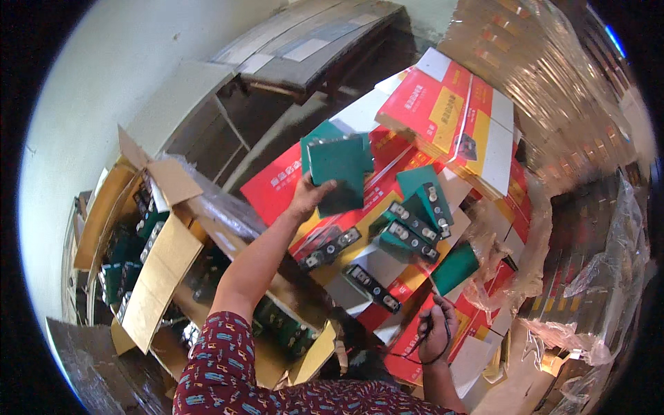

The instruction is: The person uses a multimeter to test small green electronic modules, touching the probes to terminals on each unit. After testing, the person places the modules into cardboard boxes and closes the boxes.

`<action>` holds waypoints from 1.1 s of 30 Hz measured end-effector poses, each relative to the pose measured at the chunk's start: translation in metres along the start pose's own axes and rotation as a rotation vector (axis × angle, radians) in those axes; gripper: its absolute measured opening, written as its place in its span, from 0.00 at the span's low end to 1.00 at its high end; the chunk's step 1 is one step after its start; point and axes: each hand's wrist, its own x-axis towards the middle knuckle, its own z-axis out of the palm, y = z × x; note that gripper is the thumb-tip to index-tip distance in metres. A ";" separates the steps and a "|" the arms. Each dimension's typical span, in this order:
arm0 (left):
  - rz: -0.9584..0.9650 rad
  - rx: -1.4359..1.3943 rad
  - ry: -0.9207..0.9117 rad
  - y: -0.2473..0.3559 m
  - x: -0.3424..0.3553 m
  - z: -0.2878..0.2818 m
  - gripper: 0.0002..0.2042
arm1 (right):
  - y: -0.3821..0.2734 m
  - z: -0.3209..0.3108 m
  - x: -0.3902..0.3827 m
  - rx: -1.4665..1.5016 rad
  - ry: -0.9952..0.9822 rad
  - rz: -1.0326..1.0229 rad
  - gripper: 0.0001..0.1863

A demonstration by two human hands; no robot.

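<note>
My left hand [308, 196] grips a flat green case [335, 173] above red, yellow and white cartons [277, 180], with another green piece [318, 135] behind it. My right hand [434, 330], lower right, is closed on a black cord [418, 358], its thin end reaching up near a green panel [454, 268]. Several green units [408, 235] with black ends and metal fittings lie in the middle on the cartons. A black-ended unit [370, 288] lies just left of my right hand.
Open cardboard boxes [155, 290] holding green units stand at the left and below my left arm. A stack of printed cartons [443, 111] rises at the upper right. A grey table [304, 48] is at the back. Crumpled plastic [602, 277] and wrapped cardboard [532, 83] line the right side.
</note>
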 end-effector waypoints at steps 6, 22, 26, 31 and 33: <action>0.240 0.067 0.070 0.045 -0.072 -0.036 0.23 | -0.021 0.018 -0.002 -0.067 -0.013 -0.143 0.15; 0.289 0.270 0.175 0.065 -0.119 -0.040 0.18 | -0.098 0.116 -0.030 -0.296 -0.585 -0.461 0.15; 0.368 0.471 0.211 0.073 -0.121 -0.038 0.20 | -0.087 0.135 -0.023 -0.224 -0.593 -0.426 0.19; 0.335 0.459 0.238 0.065 -0.127 -0.048 0.25 | -0.080 0.157 -0.023 -0.187 -0.601 -0.327 0.21; 0.383 0.583 0.350 0.069 -0.132 -0.046 0.29 | -0.072 0.163 -0.017 -0.129 -0.613 -0.300 0.21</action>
